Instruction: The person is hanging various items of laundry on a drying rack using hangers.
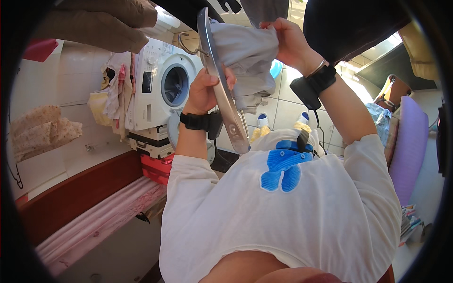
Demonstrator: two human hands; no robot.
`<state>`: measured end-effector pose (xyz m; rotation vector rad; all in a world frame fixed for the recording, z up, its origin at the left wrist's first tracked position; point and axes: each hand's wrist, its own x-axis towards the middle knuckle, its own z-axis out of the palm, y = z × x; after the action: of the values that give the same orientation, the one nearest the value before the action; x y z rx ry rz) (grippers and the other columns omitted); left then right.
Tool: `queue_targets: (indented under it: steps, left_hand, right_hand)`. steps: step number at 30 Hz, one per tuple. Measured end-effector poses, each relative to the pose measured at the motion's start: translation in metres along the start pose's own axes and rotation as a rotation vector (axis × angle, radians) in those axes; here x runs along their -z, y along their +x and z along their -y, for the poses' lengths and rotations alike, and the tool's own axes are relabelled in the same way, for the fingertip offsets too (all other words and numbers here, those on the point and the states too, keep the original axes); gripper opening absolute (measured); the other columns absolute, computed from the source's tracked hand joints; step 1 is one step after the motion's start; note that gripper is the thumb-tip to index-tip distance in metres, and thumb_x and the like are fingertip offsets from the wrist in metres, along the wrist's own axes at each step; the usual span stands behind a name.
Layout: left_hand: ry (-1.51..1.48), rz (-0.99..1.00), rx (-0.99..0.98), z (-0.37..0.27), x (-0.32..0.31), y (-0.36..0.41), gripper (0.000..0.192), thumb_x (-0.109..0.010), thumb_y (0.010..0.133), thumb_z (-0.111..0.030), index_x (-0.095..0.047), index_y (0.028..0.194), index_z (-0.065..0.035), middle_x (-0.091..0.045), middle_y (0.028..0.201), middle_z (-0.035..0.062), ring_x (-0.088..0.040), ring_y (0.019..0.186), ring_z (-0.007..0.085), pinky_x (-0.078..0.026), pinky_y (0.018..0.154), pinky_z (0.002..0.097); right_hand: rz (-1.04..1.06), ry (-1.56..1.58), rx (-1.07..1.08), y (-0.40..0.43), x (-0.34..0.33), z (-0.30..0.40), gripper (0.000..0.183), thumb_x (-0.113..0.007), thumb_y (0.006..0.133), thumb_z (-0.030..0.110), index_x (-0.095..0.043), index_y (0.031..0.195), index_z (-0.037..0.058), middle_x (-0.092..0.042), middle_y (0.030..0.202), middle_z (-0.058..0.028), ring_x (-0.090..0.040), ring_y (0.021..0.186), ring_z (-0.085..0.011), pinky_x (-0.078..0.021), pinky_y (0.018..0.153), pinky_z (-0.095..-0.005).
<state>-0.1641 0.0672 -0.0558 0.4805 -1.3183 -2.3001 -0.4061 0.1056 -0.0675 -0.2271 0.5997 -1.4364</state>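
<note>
At the upper middle, my left hand [205, 88] is closed around a metal clothes hanger [221, 81] with a curved hook, its flat polished bar slanting from the top down towards my shirt. Grey fabric [244, 42] hangs on the hanger's right side, bunched in folds. My right hand [288, 44] pinches the far right edge of that fabric between thumb and fingers. Both wrists carry black strapped devices with cables. Part of the cloth's lower end lies behind the hanger and cannot be traced.
A white front-loading washing machine [162, 81] stands at the left above hard cases [152, 143] and a red case [155, 168]. Clothes hang beside it. Dark garments [350, 24] hang close at the upper right. A purple padded roll [412, 145] stands at the right.
</note>
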Motion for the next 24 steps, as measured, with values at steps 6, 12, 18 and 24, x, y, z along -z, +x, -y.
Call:
queue_targets:
  steps: [6, 12, 18, 24]
  left_hand:
    - [0.024, 0.042, 0.035, -0.006, -0.001, 0.008, 0.027, -0.057, 0.077, -0.029, -0.043, 0.077, -0.0059, -0.051, 0.071, 0.0116, -0.046, 0.064, 0.0152, -0.040, 0.056, 0.0216]
    - [-0.001, 0.029, -0.033, -0.008, -0.002, 0.009, 0.026, -0.058, 0.077, -0.027, -0.042, 0.075, -0.0064, -0.051, 0.072, 0.0117, -0.046, 0.064, 0.0155, -0.038, 0.055, 0.0217]
    - [0.034, 0.022, 0.038, -0.005, -0.004, 0.011, 0.026, -0.057, 0.077, -0.027, -0.041, 0.073, -0.0072, -0.050, 0.071, 0.0107, -0.044, 0.066, 0.0155, -0.034, 0.058, 0.0221]
    - [-0.054, 0.090, 0.060, 0.003, -0.008, 0.013, 0.026, -0.057, 0.078, -0.029, -0.042, 0.073, -0.0085, -0.051, 0.071, 0.0106, -0.046, 0.065, 0.0155, -0.036, 0.058, 0.0220]
  right_hand:
    - [0.027, -1.243, -0.023, -0.003, 0.010, -0.023, 0.048, -0.068, 0.083, 0.035, -0.059, 0.113, -0.0019, -0.063, 0.103, -0.0068, -0.058, 0.094, -0.0134, -0.0434, 0.083, -0.0231]
    - [-0.135, -0.534, 0.452, -0.007, 0.037, -0.014, 0.024, -0.064, 0.081, 0.016, -0.067, 0.100, 0.0009, -0.064, 0.085, -0.0011, -0.057, 0.083, -0.0090, -0.0425, 0.080, -0.0238]
    - [-0.021, -0.544, 0.566, -0.048, 0.007, 0.019, 0.021, -0.064, 0.084, 0.015, -0.065, 0.100, 0.0022, -0.064, 0.086, 0.0006, -0.056, 0.083, -0.0064, -0.0447, 0.078, -0.0227]
    - [0.022, -0.885, 0.436, -0.029, -0.003, 0.015, 0.024, -0.060, 0.090, 0.018, -0.057, 0.107, 0.0022, -0.059, 0.094, -0.0029, -0.057, 0.086, -0.0095, -0.0486, 0.076, -0.0221]
